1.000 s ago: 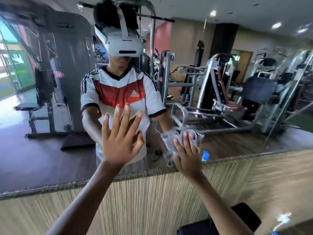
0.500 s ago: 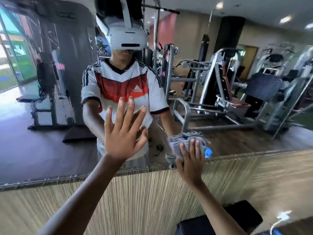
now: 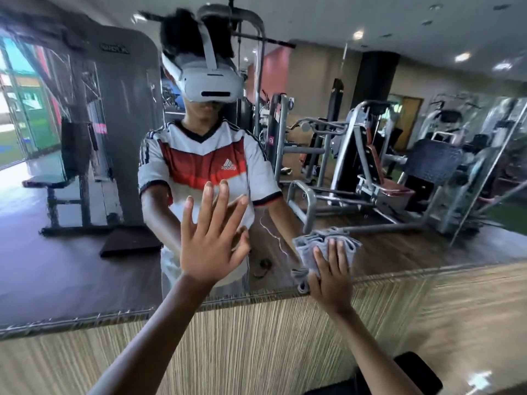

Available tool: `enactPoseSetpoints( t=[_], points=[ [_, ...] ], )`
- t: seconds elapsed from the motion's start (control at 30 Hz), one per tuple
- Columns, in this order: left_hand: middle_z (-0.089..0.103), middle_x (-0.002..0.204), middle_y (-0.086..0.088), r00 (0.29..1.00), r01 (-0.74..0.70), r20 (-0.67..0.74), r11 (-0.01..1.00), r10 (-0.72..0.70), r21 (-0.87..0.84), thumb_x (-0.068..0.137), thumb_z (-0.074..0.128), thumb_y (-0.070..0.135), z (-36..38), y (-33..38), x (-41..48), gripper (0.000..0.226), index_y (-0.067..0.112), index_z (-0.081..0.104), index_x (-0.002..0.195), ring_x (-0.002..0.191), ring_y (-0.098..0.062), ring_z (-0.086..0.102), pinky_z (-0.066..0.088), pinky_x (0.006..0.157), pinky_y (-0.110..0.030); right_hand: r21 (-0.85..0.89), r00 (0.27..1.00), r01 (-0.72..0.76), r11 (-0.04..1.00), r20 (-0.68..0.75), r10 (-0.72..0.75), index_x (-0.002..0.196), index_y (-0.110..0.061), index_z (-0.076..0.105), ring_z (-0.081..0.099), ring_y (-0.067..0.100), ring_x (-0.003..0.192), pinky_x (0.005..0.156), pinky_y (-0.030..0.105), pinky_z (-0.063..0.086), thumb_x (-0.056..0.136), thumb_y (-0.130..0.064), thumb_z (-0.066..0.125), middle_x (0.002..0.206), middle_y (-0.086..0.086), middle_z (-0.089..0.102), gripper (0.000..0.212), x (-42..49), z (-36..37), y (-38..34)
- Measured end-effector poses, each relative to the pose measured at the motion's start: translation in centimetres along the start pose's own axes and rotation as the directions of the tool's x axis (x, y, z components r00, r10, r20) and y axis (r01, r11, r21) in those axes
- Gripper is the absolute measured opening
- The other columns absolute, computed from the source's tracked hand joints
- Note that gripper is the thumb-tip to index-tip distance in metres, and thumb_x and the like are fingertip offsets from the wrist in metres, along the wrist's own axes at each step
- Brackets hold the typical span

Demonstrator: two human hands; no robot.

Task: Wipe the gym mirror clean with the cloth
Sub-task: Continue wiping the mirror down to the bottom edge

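Observation:
A large wall mirror [image 3: 85, 266] fills the upper part of the head view and reflects the gym and the person wearing a headset. My left hand [image 3: 209, 243] lies flat against the glass, fingers straight and spread. To its right, my right hand [image 3: 332, 273] presses a crumpled grey cloth [image 3: 325, 246] against the mirror close to its lower edge, fingers extended over the cloth. The cloth bunches above and to the left of the fingers.
A metal trim strip [image 3: 71, 320] runs along the mirror's bottom edge, above a striped wood-grain wall panel [image 3: 256, 343]. A dark padded object [image 3: 413, 369] sits low at the right. Weight machines appear only as reflections in the glass.
My right hand and the cloth slid a little to the right along the mirror's lower edge. My left hand stayed flat on the glass. The camera tilted slightly.

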State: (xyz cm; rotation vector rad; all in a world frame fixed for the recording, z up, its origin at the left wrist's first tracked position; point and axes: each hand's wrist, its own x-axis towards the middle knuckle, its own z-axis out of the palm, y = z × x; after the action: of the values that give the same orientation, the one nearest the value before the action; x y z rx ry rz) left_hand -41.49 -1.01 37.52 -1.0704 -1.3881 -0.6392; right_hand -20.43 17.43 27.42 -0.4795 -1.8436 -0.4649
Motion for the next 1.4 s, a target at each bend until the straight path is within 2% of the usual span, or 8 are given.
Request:
enactPoseSetpoints(
  t=[0.2,0.33,0.43,0.6,0.67,0.9,1.13,1.4],
  points=[
    [0.043,0.155,-0.017,0.999,0.034,-0.008,0.999,-0.034,0.014,0.092,0.052,0.042,-0.1,0.1,0.9,0.06,0.019,0.051,0.147,0.146,-0.035,0.035,0.029,0.113,-0.058,0.159,0.826,-0.499,0.852,-0.211,0.523,0.151,-0.002,0.034,0.021,0.036,0.149,0.118,0.057,0.019,0.1,-0.029,0.034,0.159,0.023,0.026,0.057,12.3,-1.9,-2.0],
    [0.038,0.151,-0.013,0.997,0.081,-0.009,0.997,-0.081,0.009,0.091,0.05,0.046,-0.5,-0.4,2.9,0.058,0.023,0.051,0.144,0.142,-0.029,0.028,0.027,0.11,-0.053,0.05,0.978,-0.148,0.988,-0.141,0.153,0.157,-0.017,0.021,0.012,0.027,0.152,0.12,0.058,0.014,0.095,-0.028,0.04,0.165,0.008,0.013,0.065,12.5,-1.0,-5.9],
    [0.032,0.154,-0.013,0.995,0.1,-0.022,0.995,-0.099,0.017,0.093,0.047,0.048,-1.3,-2.5,4.8,0.058,0.022,0.05,0.145,0.142,-0.03,0.027,0.025,0.111,-0.054,-0.04,0.989,0.137,0.99,-0.045,-0.139,0.159,-0.027,0.016,0.014,0.022,0.153,0.116,0.06,0.022,0.091,-0.027,0.042,0.167,-0.001,0.009,0.073,8.7,-1.1,-3.5],
    [0.037,0.155,-0.02,0.993,0.107,-0.044,0.993,-0.105,0.044,0.094,0.044,0.049,-1.9,-4.2,9.2,0.06,0.021,0.052,0.146,0.142,-0.034,0.027,0.024,0.11,-0.055,0.08,0.916,-0.33,0.94,-0.214,0.34,0.153,-0.011,0.031,0.009,0.022,0.153,0.12,0.057,0.015,0.098,-0.025,0.037,0.163,0.01,0.018,0.057,16.8,-3.2,-1.4],
    [0.041,0.154,-0.021,0.991,0.124,-0.065,0.991,-0.12,0.058,0.094,0.046,0.049,-1.7,-3.7,10.5,0.06,0.022,0.052,0.147,0.143,-0.034,0.028,0.024,0.11,-0.054,0.09,0.879,-0.393,0.915,-0.254,0.403,0.154,-0.012,0.029,0.015,0.027,0.151,0.122,0.051,0.009,0.101,-0.028,0.035,0.162,0.013,0.023,0.056,21.7,-3.9,-2.5],
    [0.033,0.16,-0.019,0.994,0.053,-0.097,0.995,-0.046,0.078,0.095,0.05,0.046,-1.1,-4.2,10.3,0.063,0.02,0.043,0.152,0.15,-0.031,0.025,0.019,0.117,-0.054,-0.07,0.983,0.14,0.988,-0.109,-0.147,0.155,-0.022,0.027,0.016,0.021,0.152,0.115,0.061,0.024,0.093,-0.023,0.04,0.167,-0.002,0.01,0.063,14.3,-2.2,-2.9],
    [0.044,0.144,-0.017,0.988,0.083,-0.14,0.989,-0.065,0.125,0.093,0.049,0.048,-1.0,-4.0,12.5,0.055,0.024,0.055,0.142,0.132,-0.032,0.037,0.019,0.111,-0.047,0.046,0.89,-0.359,0.932,-0.285,0.357,0.154,-0.011,0.032,0.02,0.03,0.15,0.118,0.06,0.017,0.1,-0.027,0.033,0.161,0.015,0.026,0.056,25.1,-5.2,-1.2],
    [0.054,0.138,-0.018,0.993,0.089,-0.081,0.991,-0.08,0.105,0.092,0.047,0.048,-2.5,-4.7,13.9,0.055,0.02,0.058,0.138,0.127,-0.032,0.039,0.024,0.104,-0.049,-0.093,0.974,0.149,0.984,-0.157,-0.163,0.154,-0.018,0.025,0.014,0.021,0.152,0.117,0.062,0.021,0.096,-0.026,0.037,0.16,0.008,0.023,0.059,22.9,-4.3,-2.9]
  ],
)
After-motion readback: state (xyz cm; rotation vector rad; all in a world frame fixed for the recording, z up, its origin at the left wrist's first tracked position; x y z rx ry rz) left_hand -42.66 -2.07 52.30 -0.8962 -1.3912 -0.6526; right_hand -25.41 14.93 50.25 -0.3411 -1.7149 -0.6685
